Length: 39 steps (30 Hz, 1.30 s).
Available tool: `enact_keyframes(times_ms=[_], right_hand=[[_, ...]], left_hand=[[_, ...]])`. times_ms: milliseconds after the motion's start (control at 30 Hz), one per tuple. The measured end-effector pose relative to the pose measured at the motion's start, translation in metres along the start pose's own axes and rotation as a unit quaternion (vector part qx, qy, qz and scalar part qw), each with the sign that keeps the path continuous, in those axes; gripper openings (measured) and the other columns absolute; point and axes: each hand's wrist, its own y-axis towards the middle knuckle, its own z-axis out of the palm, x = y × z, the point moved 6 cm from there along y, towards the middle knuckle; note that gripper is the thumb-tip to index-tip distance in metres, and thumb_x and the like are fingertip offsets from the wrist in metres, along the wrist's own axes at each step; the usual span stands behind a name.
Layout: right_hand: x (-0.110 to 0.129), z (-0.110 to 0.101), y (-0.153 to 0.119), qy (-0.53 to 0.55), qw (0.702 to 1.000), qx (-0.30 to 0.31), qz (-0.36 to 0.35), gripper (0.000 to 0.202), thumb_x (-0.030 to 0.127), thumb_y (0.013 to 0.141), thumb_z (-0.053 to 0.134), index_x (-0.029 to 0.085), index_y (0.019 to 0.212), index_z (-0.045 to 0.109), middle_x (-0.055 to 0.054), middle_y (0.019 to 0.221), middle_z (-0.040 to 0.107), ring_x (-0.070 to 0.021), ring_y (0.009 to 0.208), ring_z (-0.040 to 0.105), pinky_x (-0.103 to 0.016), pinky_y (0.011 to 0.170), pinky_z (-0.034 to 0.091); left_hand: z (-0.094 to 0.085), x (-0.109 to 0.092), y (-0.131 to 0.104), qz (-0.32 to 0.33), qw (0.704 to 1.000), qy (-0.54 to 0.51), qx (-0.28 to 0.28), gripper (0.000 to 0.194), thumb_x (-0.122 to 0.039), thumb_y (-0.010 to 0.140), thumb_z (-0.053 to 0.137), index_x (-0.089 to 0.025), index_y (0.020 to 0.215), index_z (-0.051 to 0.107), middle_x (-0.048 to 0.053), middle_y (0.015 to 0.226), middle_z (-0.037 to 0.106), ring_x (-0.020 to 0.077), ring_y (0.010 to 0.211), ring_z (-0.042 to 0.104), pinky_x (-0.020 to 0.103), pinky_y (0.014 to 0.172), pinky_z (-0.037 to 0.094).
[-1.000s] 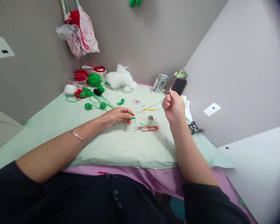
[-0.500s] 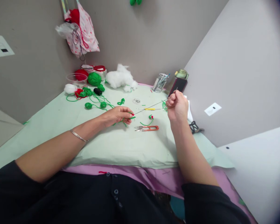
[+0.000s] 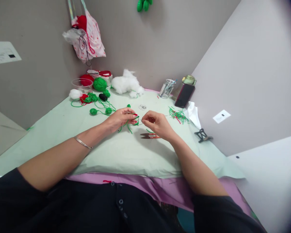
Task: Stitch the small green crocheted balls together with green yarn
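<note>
My left hand point(image 3: 123, 117) pinches a small red and green crochet piece point(image 3: 136, 123) between thumb and fingers, and green yarn tails point(image 3: 128, 126) hang below it. Close on its right, my right hand point(image 3: 157, 123) is closed in a pinch on a sewing needle with black thread; the needle itself is too fine to make out clearly. Slack dark thread point(image 3: 140, 119) curves between the fingertips and the piece. Under my right hand lie orange-handled thread snips point(image 3: 149, 136), their handle end partly covered.
Green yarn balls point(image 3: 100, 84), a black thread spool point(image 3: 103, 97) and white stuffing point(image 3: 127, 83) lie at the back. On the right are yarn scraps point(image 3: 178, 115), a phone point(image 3: 185, 95), a cup of pens point(image 3: 167, 89), a tissue point(image 3: 193, 114) and a black claw clip point(image 3: 203, 136).
My right hand has come down and left from the far end of the taut thread to beside the crochet piece. The thread is now slack. My left hand still holds the piece.
</note>
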Motion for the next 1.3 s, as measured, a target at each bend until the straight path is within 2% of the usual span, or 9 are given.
enact_keyframes(times_ms=[267, 500, 700, 900, 1067, 1167, 1300], right_hand=[[-0.007, -0.002, 0.001, 0.006, 0.999, -0.001, 0.038, 0.010, 0.022, 0.080, 0.058, 0.016, 0.073, 0.062, 0.003, 0.061, 0.053, -0.0091, 0.057, 0.043, -0.024, 0.056, 0.033], [-0.005, -0.001, 0.001, -0.037, 0.998, -0.004, 0.051, 0.009, 0.019, 0.077, 0.056, 0.016, 0.070, 0.062, 0.003, 0.059, 0.053, -0.0088, 0.056, 0.042, -0.024, 0.056, 0.032], [-0.009, 0.009, 0.003, -0.036, 0.996, -0.018, 0.081, 0.010, 0.022, 0.077, 0.057, 0.017, 0.069, 0.062, 0.002, 0.059, 0.056, -0.0096, 0.056, 0.044, -0.025, 0.056, 0.032], [-0.021, 0.012, 0.006, 0.087, 0.988, -0.012, 0.127, 0.020, 0.034, 0.082, 0.058, 0.017, 0.073, 0.061, 0.001, 0.062, 0.059, -0.0098, 0.052, 0.047, -0.025, 0.051, 0.035], [-0.023, -0.006, 0.010, 0.117, 0.987, -0.057, 0.090, 0.025, 0.040, 0.082, 0.063, 0.016, 0.083, 0.071, -0.001, 0.071, 0.063, -0.0100, 0.058, 0.048, -0.024, 0.052, 0.037], [-0.016, -0.005, 0.009, 0.126, 0.989, -0.045, 0.061, 0.025, 0.042, 0.081, 0.067, 0.017, 0.086, 0.073, -0.002, 0.074, 0.064, -0.0110, 0.062, 0.050, -0.025, 0.054, 0.039], [-0.007, -0.002, 0.007, 0.104, 0.993, -0.044, 0.026, 0.022, 0.039, 0.083, 0.068, 0.019, 0.088, 0.075, -0.003, 0.082, 0.066, -0.0113, 0.067, 0.052, -0.026, 0.057, 0.041]], left_hand=[[0.000, 0.000, 0.000, 0.004, 1.000, 0.003, -0.005, 0.032, -0.023, 0.065, 0.089, -0.015, 0.082, 0.063, 0.000, 0.078, 0.067, 0.0127, 0.069, 0.068, 0.034, 0.081, 0.054], [0.002, -0.001, 0.000, 0.018, 1.000, 0.019, -0.007, 0.032, -0.022, 0.064, 0.087, -0.014, 0.081, 0.060, 0.001, 0.076, 0.068, 0.0140, 0.069, 0.068, 0.035, 0.081, 0.054], [0.007, -0.004, -0.005, 0.087, 0.988, 0.129, -0.027, 0.028, -0.025, 0.068, 0.082, -0.016, 0.082, 0.061, 0.000, 0.072, 0.069, 0.0147, 0.070, 0.067, 0.032, 0.076, 0.053], [0.013, -0.013, -0.013, 0.168, 0.969, 0.176, -0.042, 0.022, -0.025, 0.069, 0.077, -0.017, 0.081, 0.061, -0.001, 0.077, 0.066, 0.0138, 0.074, 0.065, 0.028, 0.073, 0.053], [0.015, -0.021, -0.018, 0.248, 0.950, 0.189, -0.036, 0.008, -0.017, 0.075, 0.068, -0.018, 0.082, 0.064, 0.000, 0.086, 0.062, 0.0131, 0.081, 0.063, 0.028, 0.078, 0.054], [0.017, -0.023, -0.021, 0.282, 0.936, 0.208, -0.024, 0.009, -0.012, 0.076, 0.064, -0.018, 0.082, 0.066, 0.001, 0.089, 0.057, 0.0129, 0.085, 0.061, 0.027, 0.080, 0.054], [0.019, -0.025, -0.024, 0.290, 0.926, 0.241, -0.017, 0.011, -0.011, 0.077, 0.063, -0.019, 0.081, 0.067, 0.002, 0.090, 0.055, 0.0141, 0.088, 0.060, 0.028, 0.084, 0.054]])
